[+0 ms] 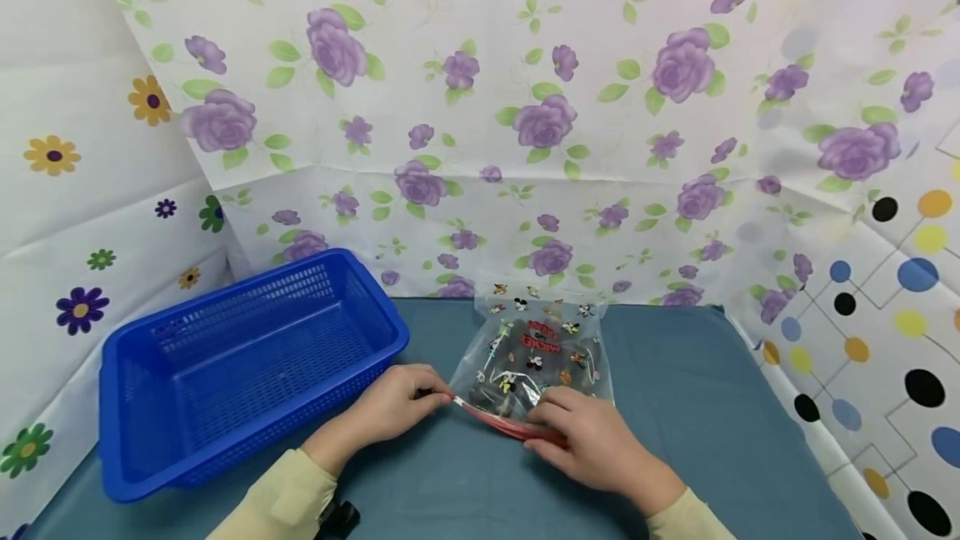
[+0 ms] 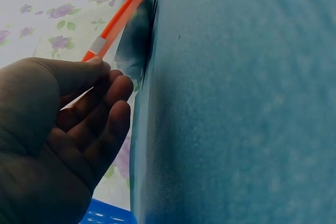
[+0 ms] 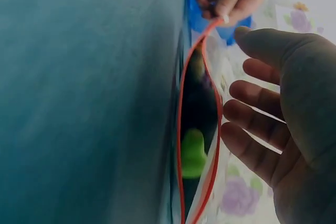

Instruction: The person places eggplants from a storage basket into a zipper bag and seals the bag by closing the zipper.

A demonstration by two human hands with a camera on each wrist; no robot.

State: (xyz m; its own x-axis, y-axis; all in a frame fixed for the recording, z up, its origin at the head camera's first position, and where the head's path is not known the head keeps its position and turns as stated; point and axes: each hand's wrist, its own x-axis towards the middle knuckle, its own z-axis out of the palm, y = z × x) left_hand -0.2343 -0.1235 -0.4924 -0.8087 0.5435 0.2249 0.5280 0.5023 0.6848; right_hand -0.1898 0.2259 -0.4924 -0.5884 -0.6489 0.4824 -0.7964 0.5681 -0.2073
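A clear zip bag (image 1: 536,357) printed with small cartoon figures and red lettering lies on the table, its red zip edge (image 1: 498,422) toward me. My left hand (image 1: 397,407) pinches the left end of that edge, beside a white slider (image 2: 97,44). The right hand (image 1: 588,440) is at the right part of the edge. In the right wrist view its fingers (image 3: 252,114) are spread, with fingertips against the bag's upper lip. The mouth gapes there between two red strips, and a bright green thing (image 3: 193,153) shows inside among dark contents, whose kind I cannot tell.
To the left stands a blue plastic basket (image 1: 255,402) with slotted walls, close to my left hand. A teal cloth (image 1: 697,390) covers the table. Flower-printed sheets (image 1: 480,123) hang behind, and a dotted sheet (image 1: 885,373) is on the right.
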